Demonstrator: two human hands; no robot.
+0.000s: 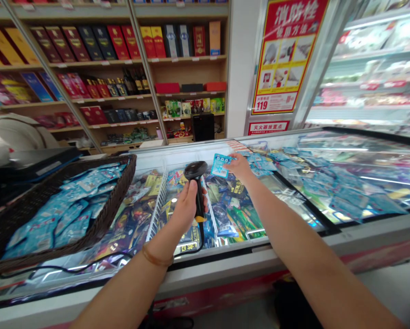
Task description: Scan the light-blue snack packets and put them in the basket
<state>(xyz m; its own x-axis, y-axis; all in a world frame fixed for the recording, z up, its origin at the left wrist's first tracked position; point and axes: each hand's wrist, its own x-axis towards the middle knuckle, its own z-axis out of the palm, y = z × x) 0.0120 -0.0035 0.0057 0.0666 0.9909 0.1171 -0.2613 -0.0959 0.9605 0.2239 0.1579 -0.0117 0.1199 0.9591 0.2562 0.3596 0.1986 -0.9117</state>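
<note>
My left hand (187,204) is wrapped round the grip of a black handheld barcode scanner (196,170), its head up and a cable running down from its base. Between the fingers of my right hand (238,165) is a small light-blue packet (220,165), held up just right of the scanner head. The two do not touch. Loose blue packets (260,162) lie on the freezer's glass beyond my right hand. To the left, a dark woven basket (128,176) holds many more blue packets (85,187).
A chest freezer (222,256) with glass lids stretches across in front, frozen goods inside. More blue packets (349,187) cover its right side. The scanner's cable (78,269) trails left over the glass. A person (16,132) is at the far left. Stocked shelves (184,61) stand behind.
</note>
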